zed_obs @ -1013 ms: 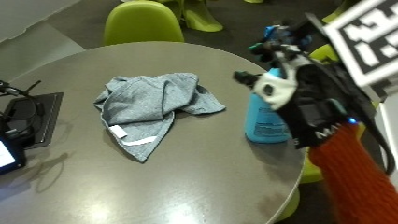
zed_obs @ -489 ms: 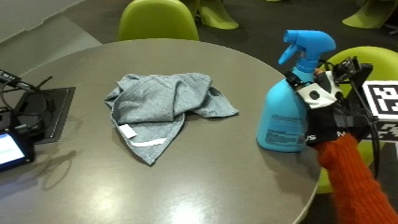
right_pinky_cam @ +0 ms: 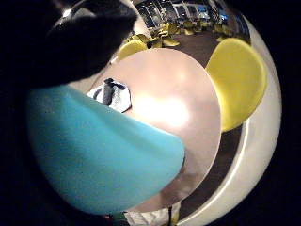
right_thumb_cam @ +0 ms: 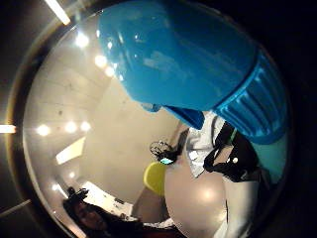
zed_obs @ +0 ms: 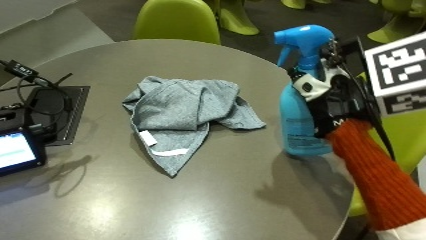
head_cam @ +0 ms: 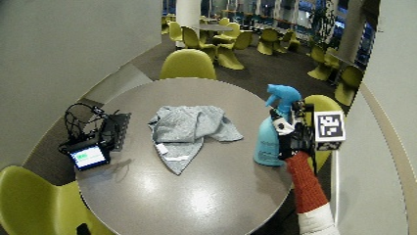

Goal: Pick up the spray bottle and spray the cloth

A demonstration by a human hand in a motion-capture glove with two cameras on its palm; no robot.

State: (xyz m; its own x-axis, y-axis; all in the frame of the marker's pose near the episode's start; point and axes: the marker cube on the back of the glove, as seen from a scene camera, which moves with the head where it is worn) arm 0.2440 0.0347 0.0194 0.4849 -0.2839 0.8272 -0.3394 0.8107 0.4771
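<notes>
The fingers of the gloved hand (zed_obs: 333, 102) are wrapped round the neck of the bottle (zed_obs: 303, 112), grasping it just under the blue spray head at the right of the frame (the trigger finger itself is hidden behind the neck, so I cannot tell whether it rests on the lever). A second ago the hand was high at the upper right, closing on the bottle from above; half a second ago it had settled at the neck, and now the grip looks complete. The bottle's base seems to rest on the table (zed_obs: 219, 200), near its right edge; no clear gap shows under it. The nozzle points left, toward the cloth (zed_obs: 183, 112), which lies crumpled in the middle of the frame, well apart from the bottle, and has not moved. In the little finger side palm view the bottle's body fills the lower left, close to the palm. So the reach is done; lifting and aiming come next, I judge.
</notes>
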